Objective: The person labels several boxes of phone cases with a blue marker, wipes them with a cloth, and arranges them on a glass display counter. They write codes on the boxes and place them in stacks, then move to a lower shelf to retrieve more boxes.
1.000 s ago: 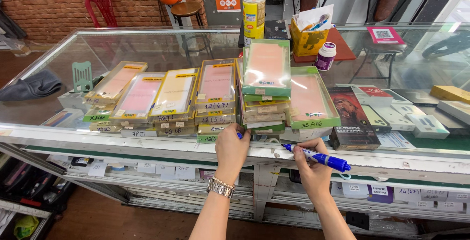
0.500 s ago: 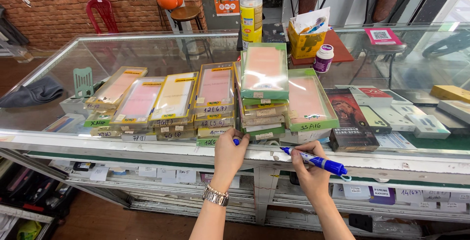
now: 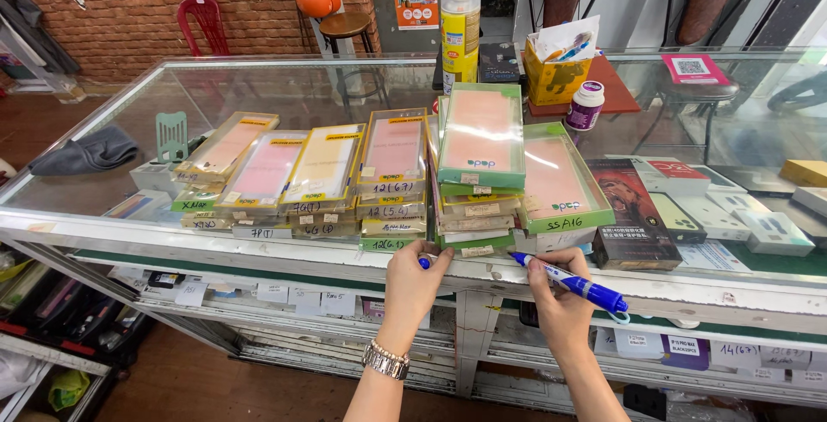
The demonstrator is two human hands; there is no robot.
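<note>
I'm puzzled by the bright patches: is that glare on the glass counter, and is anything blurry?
Head view: daylight glares off the glass counter at the far side and off the green-edged package; straight edges bow near the frame sides; the right hand with the blue marker looks sharp.

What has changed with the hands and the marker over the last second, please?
The left hand has dropped slightly from the stacked boxes to the counter edge, keeping the blue cap in its fingers. The right hand has brought the blue marker a little closer to the stack, tip toward the lowest box. The boxes and the spray can stayed put.
</note>
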